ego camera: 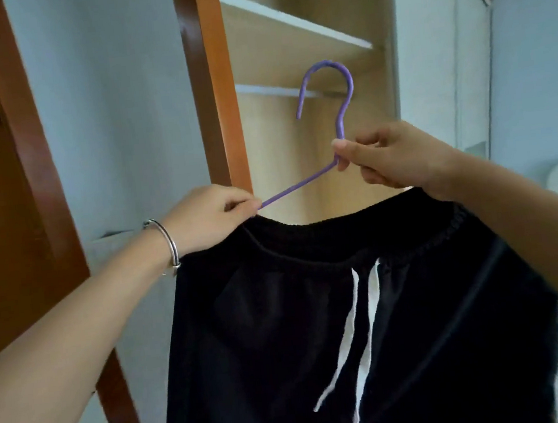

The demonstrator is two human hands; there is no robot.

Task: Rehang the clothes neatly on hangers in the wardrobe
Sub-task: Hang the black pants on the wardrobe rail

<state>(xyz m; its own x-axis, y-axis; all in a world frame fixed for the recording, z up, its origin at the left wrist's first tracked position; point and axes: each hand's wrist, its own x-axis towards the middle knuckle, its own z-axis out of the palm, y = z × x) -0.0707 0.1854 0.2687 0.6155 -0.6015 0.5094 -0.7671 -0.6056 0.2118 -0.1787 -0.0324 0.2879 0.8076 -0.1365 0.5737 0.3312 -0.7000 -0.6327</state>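
Black trousers hang on purple hanger, held up before open wardrobe. I see both arms raised forward. Left hand pinches hanger's shoulder end at waistband. Right hand pinches hanger neck below hook. Bracelet on left wrist.

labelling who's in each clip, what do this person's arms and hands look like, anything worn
Both forearms are bare, with no sleeves in view. The left hand has a thin silver bangle at its wrist. The right hand has nothing at its wrist. No gloves or rings show on either.
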